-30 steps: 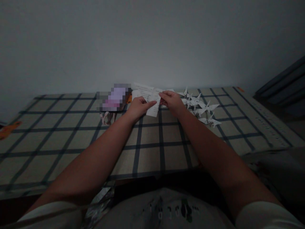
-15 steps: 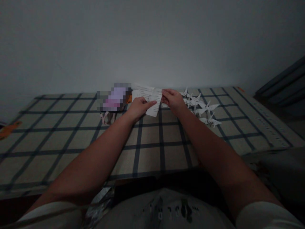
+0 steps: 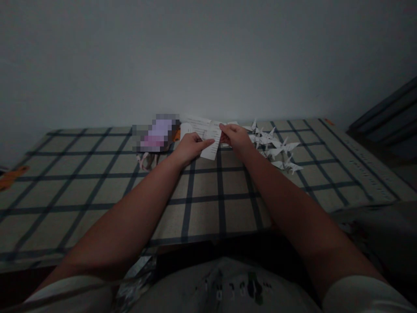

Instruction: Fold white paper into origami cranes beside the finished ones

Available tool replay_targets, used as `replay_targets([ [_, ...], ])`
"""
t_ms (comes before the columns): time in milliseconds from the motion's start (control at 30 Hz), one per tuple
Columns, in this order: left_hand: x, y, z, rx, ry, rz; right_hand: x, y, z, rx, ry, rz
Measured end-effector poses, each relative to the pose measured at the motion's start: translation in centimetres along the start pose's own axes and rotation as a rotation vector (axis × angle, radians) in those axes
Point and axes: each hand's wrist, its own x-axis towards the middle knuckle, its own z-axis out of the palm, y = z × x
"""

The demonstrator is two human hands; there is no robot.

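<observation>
A white sheet of paper (image 3: pixel 210 152) with printed lines is held up above the table, tilted. My left hand (image 3: pixel 190 148) grips its left part, the thumb lying across the front and pointing right. At the sheet's upper right edge, my right hand (image 3: pixel 236 137) pinches the paper between thumb and fingers. Several folded white paper cranes (image 3: pixel 269 141) stand in a cluster just right of my right hand. More white paper (image 3: pixel 185 128) shows behind my left hand, partly covered.
A phone with a blurred-out screen (image 3: pixel 159 132) leans on a small pinkish stand (image 3: pixel 148 161) left of my hands. The checked tablecloth (image 3: pixel 203 217) covers the table, which meets a plain wall (image 3: pixel 208 61). An orange patch (image 3: pixel 14 177) lies at the left edge.
The top of the paper has dipped slightly, and my right fingers have shifted a little along its edge. My left hand stays in place.
</observation>
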Motion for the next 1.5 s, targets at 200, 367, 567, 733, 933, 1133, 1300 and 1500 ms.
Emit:
replay_targets([
  [200, 0.0, 0.1, -0.2, 0.095, -0.055, 0.03, 0.0, -0.2, 0.1, 0.038, 0.056, -0.013],
  [367, 0.0, 0.1, -0.2, 0.06, -0.059, 0.012, -0.1, -0.2, -0.1, 0.069, -0.005, -0.012],
  [567, -0.3, 0.3, 0.0, 0.086, -0.008, -0.003, 0.1, 0.0, 0.0, 0.025, -0.006, -0.023],
  [733, -0.4, 0.5, 0.1, 0.081, -0.019, 0.003, 0.1, 0.1, -0.1, -0.038, 0.04, -0.067],
  [933, -0.2, 0.5, 0.0, 0.09, -0.036, 0.007, 0.1, 0.3, -0.2, -0.036, 0.047, -0.124],
  [1133, 0.3, -0.4, -0.2, 0.038, 0.033, 0.026, 0.1, 0.0, -0.3, -0.05, -0.01, -0.029],
  [1300, 0.4, -0.5, -0.1, -0.025, 0.026, -0.006, 0.3, 0.1, -0.3, -0.074, 0.03, -0.037],
  [1500, 0.4, -0.1, -0.1, -0.02, 0.131, 0.026, 0.0, -0.1, -0.1, -0.064, -0.018, 0.004],
])
